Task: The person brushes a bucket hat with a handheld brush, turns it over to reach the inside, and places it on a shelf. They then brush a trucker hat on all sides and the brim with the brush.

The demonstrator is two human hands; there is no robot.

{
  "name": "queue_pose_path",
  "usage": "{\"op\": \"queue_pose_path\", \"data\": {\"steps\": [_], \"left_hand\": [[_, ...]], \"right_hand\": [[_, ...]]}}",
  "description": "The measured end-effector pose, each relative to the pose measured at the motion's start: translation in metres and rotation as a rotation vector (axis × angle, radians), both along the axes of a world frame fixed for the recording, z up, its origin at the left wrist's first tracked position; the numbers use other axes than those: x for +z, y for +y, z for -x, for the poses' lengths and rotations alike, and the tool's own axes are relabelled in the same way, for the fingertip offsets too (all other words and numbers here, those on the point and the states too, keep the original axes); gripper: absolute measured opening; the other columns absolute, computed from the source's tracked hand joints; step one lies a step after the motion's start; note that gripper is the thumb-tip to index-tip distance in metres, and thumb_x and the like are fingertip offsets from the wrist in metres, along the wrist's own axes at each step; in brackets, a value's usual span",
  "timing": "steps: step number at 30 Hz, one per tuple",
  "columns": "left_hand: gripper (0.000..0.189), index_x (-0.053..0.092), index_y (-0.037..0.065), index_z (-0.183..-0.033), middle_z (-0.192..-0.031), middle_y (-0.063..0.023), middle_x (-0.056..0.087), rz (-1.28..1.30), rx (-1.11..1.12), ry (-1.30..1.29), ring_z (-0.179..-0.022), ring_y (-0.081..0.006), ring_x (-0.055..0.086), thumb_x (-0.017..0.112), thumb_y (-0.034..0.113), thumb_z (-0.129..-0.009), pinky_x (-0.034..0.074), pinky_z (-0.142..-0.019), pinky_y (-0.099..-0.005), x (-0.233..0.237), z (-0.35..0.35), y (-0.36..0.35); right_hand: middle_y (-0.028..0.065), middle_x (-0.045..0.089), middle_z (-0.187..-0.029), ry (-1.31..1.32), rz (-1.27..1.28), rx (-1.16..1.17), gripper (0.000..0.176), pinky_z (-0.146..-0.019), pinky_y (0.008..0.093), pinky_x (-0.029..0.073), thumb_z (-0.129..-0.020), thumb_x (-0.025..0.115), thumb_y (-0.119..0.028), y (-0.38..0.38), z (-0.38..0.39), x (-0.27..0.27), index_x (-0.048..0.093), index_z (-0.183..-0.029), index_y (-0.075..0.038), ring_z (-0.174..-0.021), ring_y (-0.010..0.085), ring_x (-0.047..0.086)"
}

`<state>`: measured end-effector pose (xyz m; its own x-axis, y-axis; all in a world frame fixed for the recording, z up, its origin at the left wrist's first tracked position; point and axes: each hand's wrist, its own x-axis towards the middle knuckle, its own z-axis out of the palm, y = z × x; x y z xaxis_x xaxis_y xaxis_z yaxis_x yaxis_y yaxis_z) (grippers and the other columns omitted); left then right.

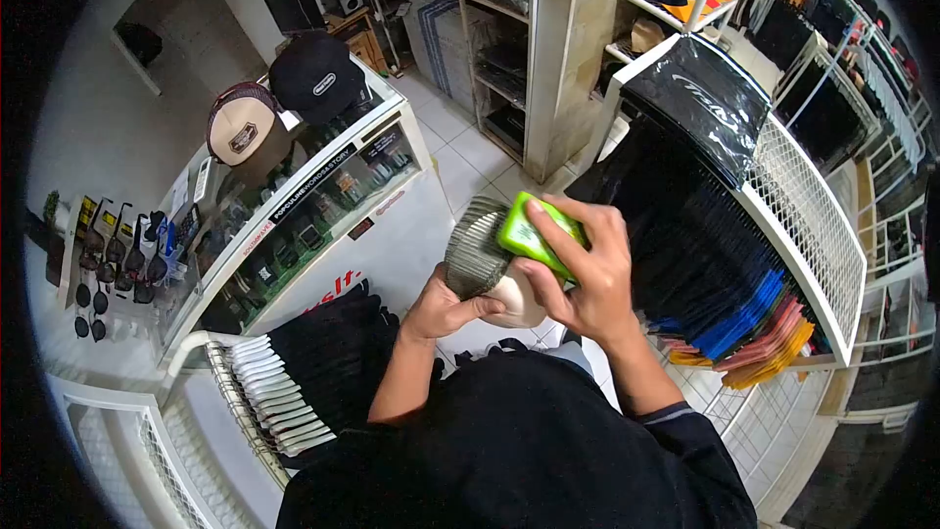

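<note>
My left hand (446, 309) grips a cap at its lower left, thumb on the pale part. The cap (475, 245) has a ribbed grey-green part facing up and a cream-white part below, in front of my chest. My right hand (590, 269) is closed around a bright green block (524, 230) with faint white marking, perhaps a brush or sponge. The block lies against or just over the right side of the ribbed part; its underside is hidden.
To the left stands a glass display counter (323, 206) with a black cap (315, 76) and a beige cap (240, 132) on top. Sunglasses (122, 255) hang at far left. Clothes racks flank me: black garments (323, 358) at left, dark and coloured garments (725, 284) at right.
</note>
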<state>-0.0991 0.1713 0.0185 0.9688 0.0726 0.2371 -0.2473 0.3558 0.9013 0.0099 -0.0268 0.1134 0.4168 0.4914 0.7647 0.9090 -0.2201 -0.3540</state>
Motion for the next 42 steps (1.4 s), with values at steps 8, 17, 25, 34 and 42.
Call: {"op": "queue_pose_path", "data": {"steps": [8, 17, 25, 34, 42], "left_hand": [[0.037, 0.068, -0.003, -0.121, -0.115, -0.0080, 0.075, -0.162, 0.113, 0.010, -0.104, -0.0136, 0.068, 0.083, 0.001, -0.087, 0.055, -0.094, -0.0323, 0.009, -0.007, 0.002], [0.038, 0.069, -0.003, -0.119, -0.110, -0.0070, 0.075, -0.241, -0.012, 0.072, -0.103, -0.0132, 0.067, 0.086, 0.012, -0.088, 0.054, -0.095, -0.0325, 0.013, -0.007, -0.002], [0.045, 0.066, -0.003, -0.124, -0.116, -0.0079, 0.073, -0.384, -0.065, 0.102, -0.104, -0.0142, 0.067, 0.086, 0.008, -0.085, 0.054, -0.095, -0.0333, 0.012, -0.010, 0.002], [0.038, 0.070, -0.003, -0.114, -0.102, -0.0071, 0.075, -0.403, 0.016, 0.093, -0.092, -0.0122, 0.066, 0.087, 0.018, -0.087, 0.055, -0.085, -0.0329, 0.016, -0.014, -0.007], [0.039, 0.068, -0.003, -0.118, -0.107, -0.0074, 0.075, -0.472, -0.075, 0.157, -0.094, -0.0120, 0.066, 0.085, 0.016, -0.089, 0.054, -0.088, -0.0327, 0.028, -0.015, -0.004]], "right_hand": [[0.0169, 0.068, -0.121, 0.227, -0.048, 0.202, 0.056, -0.092, 0.0431, 0.049, -0.078, 0.088, -0.024, -0.001, 0.011, -0.030, 0.074, -0.130, -0.010, -0.104, 0.0320, 0.062], [0.0160, 0.068, -0.122, 0.114, 0.019, -0.117, 0.054, -0.093, 0.0434, 0.046, -0.080, 0.085, -0.025, -0.002, -0.031, -0.017, 0.073, -0.131, -0.012, -0.102, 0.0331, 0.060], [0.0197, 0.069, -0.122, 0.246, -0.082, -0.117, 0.050, -0.095, 0.0446, 0.049, -0.081, 0.083, -0.015, 0.004, -0.033, -0.024, 0.073, -0.129, -0.008, -0.107, 0.0356, 0.062], [0.0187, 0.068, -0.123, 0.274, -0.025, -0.086, 0.053, -0.097, 0.0439, 0.049, -0.082, 0.084, -0.021, 0.004, -0.036, -0.023, 0.073, -0.132, -0.012, -0.109, 0.0347, 0.062], [0.0182, 0.068, -0.125, 0.280, 0.032, 0.009, 0.052, -0.096, 0.0449, 0.048, -0.084, 0.082, -0.027, 0.008, -0.039, -0.031, 0.072, -0.134, -0.014, -0.108, 0.0344, 0.061]]}}
